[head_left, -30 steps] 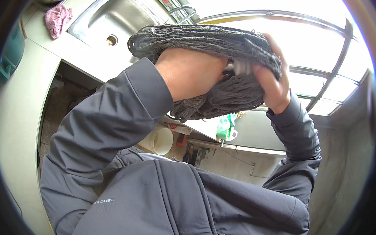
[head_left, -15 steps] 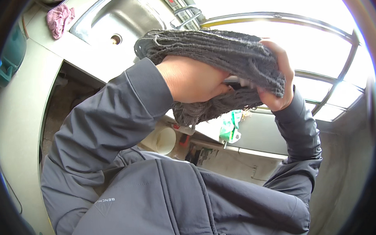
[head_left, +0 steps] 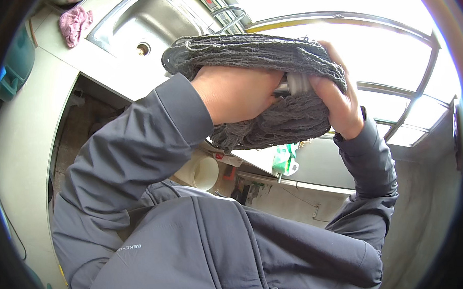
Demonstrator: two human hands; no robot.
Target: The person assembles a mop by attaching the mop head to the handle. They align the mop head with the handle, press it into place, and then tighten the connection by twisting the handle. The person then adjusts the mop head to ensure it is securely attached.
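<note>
I hold a dark grey string mop head [head_left: 264, 49] in front of me, level with the counter's edge. Its strands form an upper bundle and a lower one. Between them show a short piece of metal tube [head_left: 280, 89] and a whitish round collar [head_left: 297, 83]. My left hand [head_left: 237, 93] is closed in the gap between the bundles, at the tube; its fingertips are mostly hidden. My right hand [head_left: 342, 95] wraps round the mop head's right end, thumb by the collar and fingers behind the strands.
A steel sink [head_left: 130, 31] with a faucet [head_left: 232, 17] lies beyond, and a pink cloth [head_left: 75, 25] beside it. Green-white packaging [head_left: 284, 159] sits on the right counter. Below stands a pale bucket [head_left: 205, 173]. A barred window [head_left: 392, 83] is at right, a teal container [head_left: 19, 65] at left.
The mop head has turned slightly, so the collar and metal tube now show between its bundles. My right thumb has shifted toward the collar; my left hand stays nearly in place.
</note>
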